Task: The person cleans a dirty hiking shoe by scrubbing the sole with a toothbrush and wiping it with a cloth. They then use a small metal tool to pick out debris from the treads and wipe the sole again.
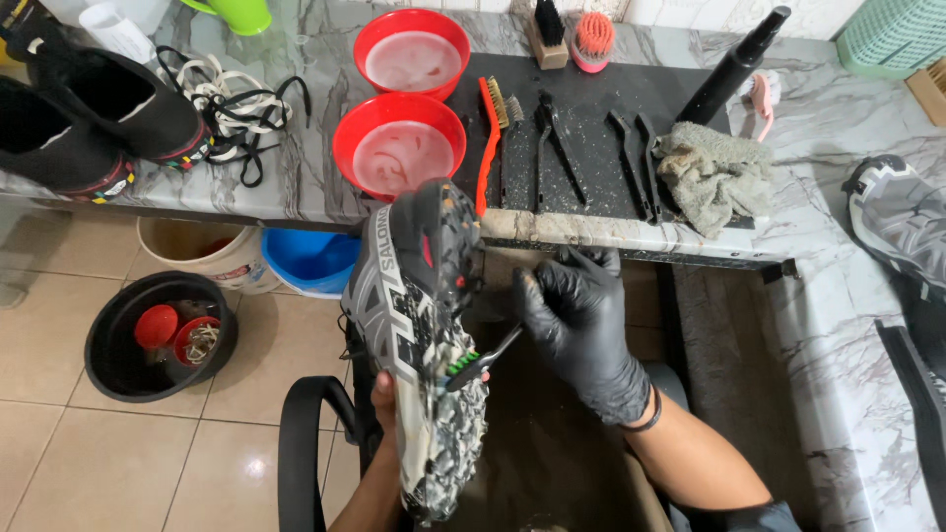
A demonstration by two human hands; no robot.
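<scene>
I hold a grey and black sports shoe (414, 325) upright in front of me, its muddy lugged sole turned to the right. My left hand (386, 399) grips it from underneath and is mostly hidden behind the shoe. My right hand (581, 330), in a black glove, holds a small black brush with green bristles (478, 360) pressed against the sole near the heel.
On the marble counter (818, 128) are two red bowls (399, 148) of cloudy water, a black mat with several brushes (552, 128), a grey rag (714, 172), a black spray bottle (734, 64), black boots (89, 118) and laces. Buckets (158, 335) stand on the tiled floor; another shoe (897, 222) lies at right.
</scene>
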